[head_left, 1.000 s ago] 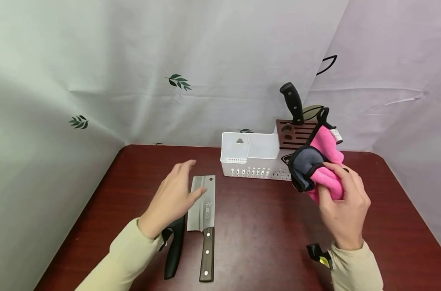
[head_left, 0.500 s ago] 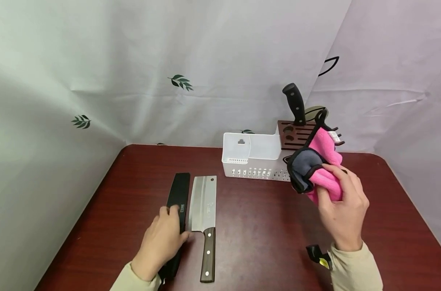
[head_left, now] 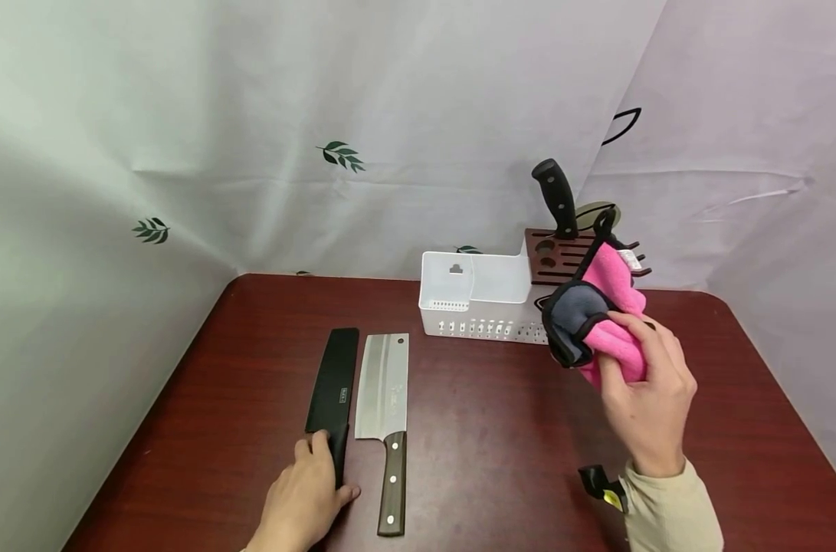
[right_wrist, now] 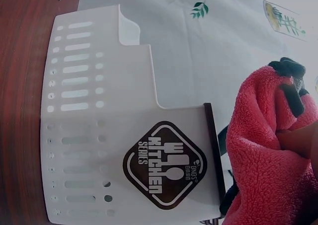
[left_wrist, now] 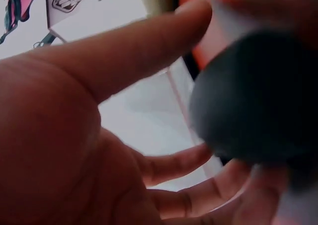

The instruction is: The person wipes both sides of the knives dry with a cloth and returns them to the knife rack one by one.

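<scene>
A black knife (head_left: 332,383) lies flat on the table, its blade pointing away. My left hand (head_left: 300,498) is over its black handle (left_wrist: 253,101), fingertips touching the handle's side; in the left wrist view the thumb stands apart from it. Just right of it lies a cleaver (head_left: 383,391) with a shiny blade and a brown riveted handle. My right hand (head_left: 652,391) pinches a bunched pink cloth (right_wrist: 268,150) with black edging and a grey patch, raised in front of the knife rack. Its lower folds are hidden behind the fingers.
At the back stands a white perforated knife rack (head_left: 486,326) with open compartments and a brown slotted top (head_left: 562,261). A black-handled knife (head_left: 555,195) stands upright in the slots. White fabric (head_left: 252,115) hangs behind and around the table (head_left: 486,460).
My left hand has come down and back from above the cleaver to the black knife's handle, uncovering its blade. The right hand stays almost still with the cloth.
</scene>
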